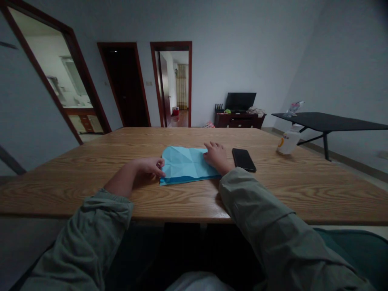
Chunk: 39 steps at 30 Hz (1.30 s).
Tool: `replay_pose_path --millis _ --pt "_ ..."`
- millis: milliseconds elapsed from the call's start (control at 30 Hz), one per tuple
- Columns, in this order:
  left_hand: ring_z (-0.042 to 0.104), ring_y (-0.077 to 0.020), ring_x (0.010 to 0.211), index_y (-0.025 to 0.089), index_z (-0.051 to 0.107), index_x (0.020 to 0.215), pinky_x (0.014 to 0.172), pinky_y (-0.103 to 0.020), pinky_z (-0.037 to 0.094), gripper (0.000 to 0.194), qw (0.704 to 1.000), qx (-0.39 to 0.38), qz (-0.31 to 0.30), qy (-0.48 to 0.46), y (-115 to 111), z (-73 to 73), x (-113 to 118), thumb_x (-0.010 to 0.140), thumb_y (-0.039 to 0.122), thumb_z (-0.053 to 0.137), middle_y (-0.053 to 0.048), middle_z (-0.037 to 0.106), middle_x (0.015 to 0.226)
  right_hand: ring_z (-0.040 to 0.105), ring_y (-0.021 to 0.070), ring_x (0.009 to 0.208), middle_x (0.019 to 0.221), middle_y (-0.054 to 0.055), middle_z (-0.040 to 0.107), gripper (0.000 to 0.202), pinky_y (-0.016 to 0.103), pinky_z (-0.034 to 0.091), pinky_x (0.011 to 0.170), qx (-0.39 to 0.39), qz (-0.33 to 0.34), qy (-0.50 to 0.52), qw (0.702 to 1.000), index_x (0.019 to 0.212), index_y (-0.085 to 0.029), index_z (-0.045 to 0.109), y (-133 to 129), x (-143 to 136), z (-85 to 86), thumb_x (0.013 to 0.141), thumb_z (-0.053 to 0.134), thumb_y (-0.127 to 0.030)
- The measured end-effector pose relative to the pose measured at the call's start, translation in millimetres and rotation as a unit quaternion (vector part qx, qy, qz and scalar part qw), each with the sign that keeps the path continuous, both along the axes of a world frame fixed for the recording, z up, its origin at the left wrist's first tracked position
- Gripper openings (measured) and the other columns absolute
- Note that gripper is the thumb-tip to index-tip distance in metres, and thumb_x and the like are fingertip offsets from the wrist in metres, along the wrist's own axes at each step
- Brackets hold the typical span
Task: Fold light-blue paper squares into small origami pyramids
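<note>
A creased sheet of light blue paper (pixel 188 163) lies folded over on the wooden table, its darker blue underside showing along the near edge. At its left edge is my left hand (pixel 151 166), with thumb and fingers closed on the paper's side. My right hand (pixel 216 157) rests on the right part of the paper, palm down, fingers apart and pointing away from me. Just right of that hand lies a black phone (pixel 244 160), flat on the table and not touched.
The wooden table (pixel 182 202) spans the view. A white bottle (pixel 288 140) stands at its right side. Beyond it is a black table (pixel 333 121) with a clear object (pixel 294 108) on top. A television (pixel 241 101) stands on a dark cabinet at the back wall.
</note>
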<state>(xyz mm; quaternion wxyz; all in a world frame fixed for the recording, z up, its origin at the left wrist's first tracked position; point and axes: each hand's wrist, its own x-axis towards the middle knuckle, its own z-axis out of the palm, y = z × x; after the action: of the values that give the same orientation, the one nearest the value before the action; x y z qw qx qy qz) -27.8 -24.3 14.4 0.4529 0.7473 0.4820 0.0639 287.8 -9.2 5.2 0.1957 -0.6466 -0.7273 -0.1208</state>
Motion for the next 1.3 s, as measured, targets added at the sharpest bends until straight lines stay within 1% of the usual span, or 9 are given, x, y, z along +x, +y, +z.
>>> replay_pose_path --millis 133,300,433,633,767,900,1033,1167,1300 --pt "0.053 -0.0115 0.041 0.022 0.039 0.077 0.037 -0.019 0.032 0.053 1.0 -0.002 0.001 0.005 -1.9 4.7 2.9 0.057 0.046 0.082 0.004 0.059 0.057 0.037 0.0265 0.13 0.144 0.008 0.043 0.052 0.037 0.023 0.11 -0.032 0.136 -0.031 0.99 0.141 -0.024 0.044 -13.3 -29.6 6.0 0.091 0.044 -0.039" --pt "0.053 -0.0108 0.043 0.022 0.038 0.081 0.039 -0.019 0.033 0.054 1.0 -0.011 0.001 -0.001 -2.0 5.7 3.7 0.058 0.046 0.08 0.003 0.063 0.063 0.025 0.0326 0.139 0.151 0.007 0.033 0.056 0.053 0.019 0.111 -0.135 0.212 -0.055 0.966 0.145 -0.032 0.037 -18.7 -44.3 -5.2 0.094 0.034 -0.054" --pt "0.05 -0.0103 0.045 0.022 0.038 0.08 0.042 -0.021 0.033 0.055 1.0 0.005 -0.004 0.0 -3.6 5.6 4.9 0.057 0.048 0.08 0.005 0.057 0.061 0.024 0.0381 0.139 0.152 0.01 0.031 0.058 0.063 0.018 0.107 -0.205 0.209 -0.052 0.955 0.148 -0.034 0.032 -16.3 -43.1 -13.6 0.095 0.027 -0.057" --pt "0.049 -0.0114 0.057 0.02 0.05 0.092 0.051 -0.023 0.034 0.057 0.988 0.112 -0.028 0.099 -18.3 17.6 21.9 0.055 0.052 0.079 0.006 0.051 0.066 0.019 0.0383 0.141 0.156 0.009 0.022 0.06 0.062 0.015 0.108 -0.223 0.202 -0.061 0.952 0.15 -0.034 0.025 -14.4 -43.4 -15.2 0.095 0.024 -0.058" --pt "0.051 -0.0131 0.066 0.021 0.058 0.101 0.056 -0.024 0.035 0.057 0.96 0.226 -0.04 0.16 -31.3 24.2 37.3 0.057 0.051 0.076 0.004 0.054 0.074 0.019 0.039 0.141 0.156 0.01 0.022 0.061 0.062 0.015 0.108 -0.217 0.201 -0.058 0.954 0.15 -0.034 0.026 -13.8 -43.6 -16.0 0.095 0.024 -0.059" --pt "0.053 -0.0148 0.071 0.023 0.064 0.098 0.063 -0.026 0.038 0.04 0.924 0.339 -0.061 0.168 -45.5 25.6 51.6 0.068 0.05 0.068 0.001 0.058 0.081 0.019 0.0392 0.141 0.156 0.011 0.022 0.061 0.063 0.016 0.108 -0.213 0.199 -0.056 0.955 0.15 -0.034 0.026 -14.0 -43.5 -16.4 0.094 0.024 -0.059" --pt "0.055 -0.0181 0.085 0.02 0.066 0.092 0.077 -0.03 0.042 0.021 0.871 0.457 -0.105 0.144 -53.1 24.0 61.7 0.075 0.031 0.06 -0.003 0.061 0.092 0.019 0.0385 0.141 0.156 0.011 0.022 0.061 0.062 0.015 0.108 -0.212 0.201 -0.056 0.955 0.15 -0.033 0.026 -14.1 -43.4 -16.6 0.095 0.023 -0.059" --pt "0.056 -0.0191 0.091 0.02 0.068 0.091 0.084 -0.031 0.043 0.021 0.861 0.474 -0.121 0.137 -52.9 23.9 61.6 0.073 0.018 0.057 -0.005 0.063 0.097 0.019 0.0384 0.141 0.156 0.01 0.022 0.061 0.062 0.015 0.108 -0.212 0.199 -0.057 0.955 0.15 -0.033 0.025 -13.2 -43.6 -17.3 0.095 0.024 -0.059" --pt "0.058 -0.0168 0.089 0.021 0.071 0.089 0.085 -0.028 0.043 0.023 0.892 0.415 -0.13 0.125 -54.0 23.9 51.8 0.075 0.015 0.053 -0.003 0.067 0.097 0.019 0.0381 0.141 0.156 0.01 0.022 0.062 0.062 0.015 0.108 -0.212 0.197 -0.057 0.956 0.15 -0.034 0.026 -12.4 -43.6 -18.5 0.094 0.024 -0.06"
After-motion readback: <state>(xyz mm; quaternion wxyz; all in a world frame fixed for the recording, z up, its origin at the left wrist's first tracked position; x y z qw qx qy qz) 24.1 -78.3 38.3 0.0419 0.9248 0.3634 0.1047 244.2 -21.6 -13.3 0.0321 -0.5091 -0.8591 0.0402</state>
